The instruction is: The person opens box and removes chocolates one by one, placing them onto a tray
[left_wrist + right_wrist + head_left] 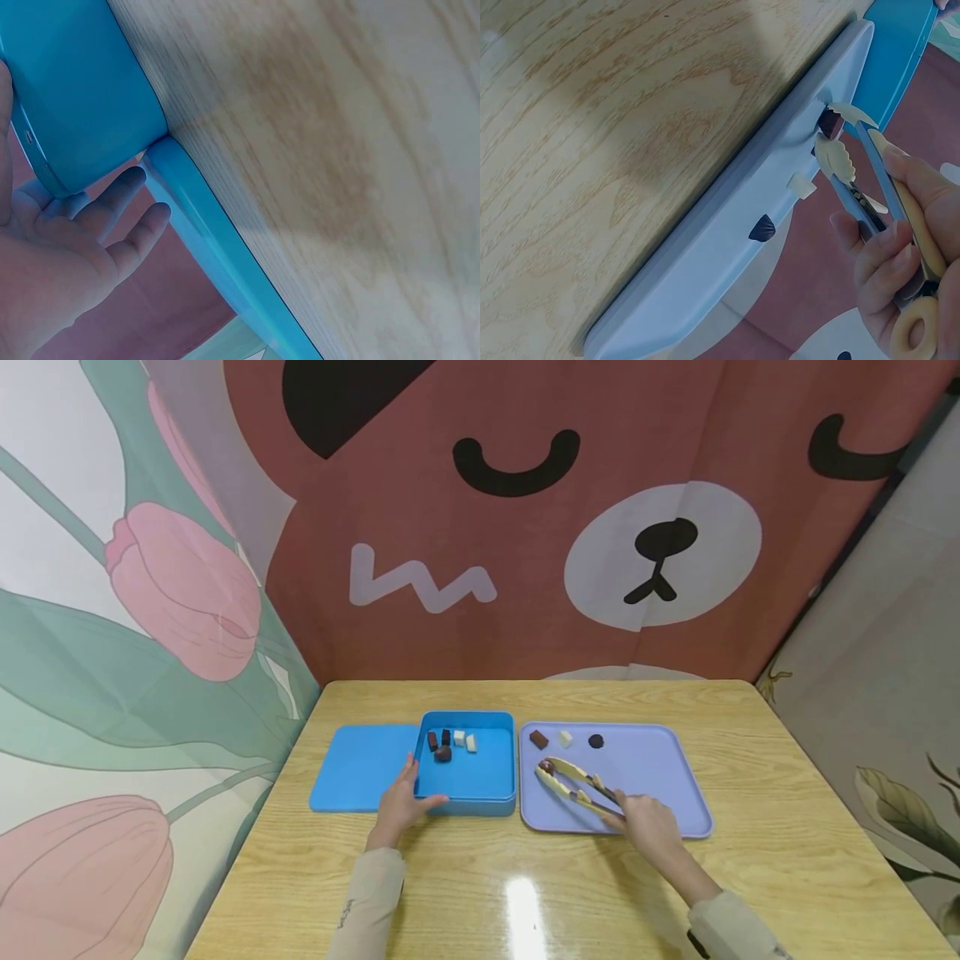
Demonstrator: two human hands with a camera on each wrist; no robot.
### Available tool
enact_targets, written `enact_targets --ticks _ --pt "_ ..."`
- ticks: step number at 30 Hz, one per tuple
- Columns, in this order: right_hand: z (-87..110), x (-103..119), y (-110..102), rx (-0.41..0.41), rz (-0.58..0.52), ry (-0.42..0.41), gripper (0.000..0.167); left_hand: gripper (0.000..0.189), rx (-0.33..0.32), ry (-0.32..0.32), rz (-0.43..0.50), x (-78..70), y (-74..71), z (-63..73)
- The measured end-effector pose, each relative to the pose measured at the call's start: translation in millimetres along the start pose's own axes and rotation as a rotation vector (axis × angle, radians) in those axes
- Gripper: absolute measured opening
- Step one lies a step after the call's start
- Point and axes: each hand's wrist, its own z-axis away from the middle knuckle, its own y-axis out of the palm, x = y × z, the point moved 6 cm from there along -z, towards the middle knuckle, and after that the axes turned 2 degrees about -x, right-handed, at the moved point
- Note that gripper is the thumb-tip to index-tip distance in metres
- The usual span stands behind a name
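Note:
My left hand (400,804) rests at the front left corner of an open blue box (480,807), thumb along the front wall and fingers beside the left wall. In the left wrist view those fingers look fairly straight and spread. Inside the box lie several small dark and white pieces that look like chocolates (443,753). My right hand (648,825) grips cream-tipped tongs (900,180) over a lavender tray (645,777). Between the tongs' tips is a brown piece (546,767), low over the tray's left part. Whether it touches the tray I cannot tell.
Along the tray's far side lie a brown block (538,739), a white piece (565,738) and a dark ridged piece (596,741). A flat blue lid (360,768) lies left of the box. Behind the wooden table (465,893) hangs a printed cloth (510,643).

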Motion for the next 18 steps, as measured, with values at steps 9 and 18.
enact_targets --ticks 9,18 --pt "-1.0 -2 -5 -0.008 -0.027 0.024 0.036 0.093 -0.011 0.006 -0.01 1.7 0.4 0.6" --pt "-3.1 0 -11 0.002 -0.054 0.038 0.037 0.093 0.0 -0.006 -0.002 4.0 1.7 -1.3"
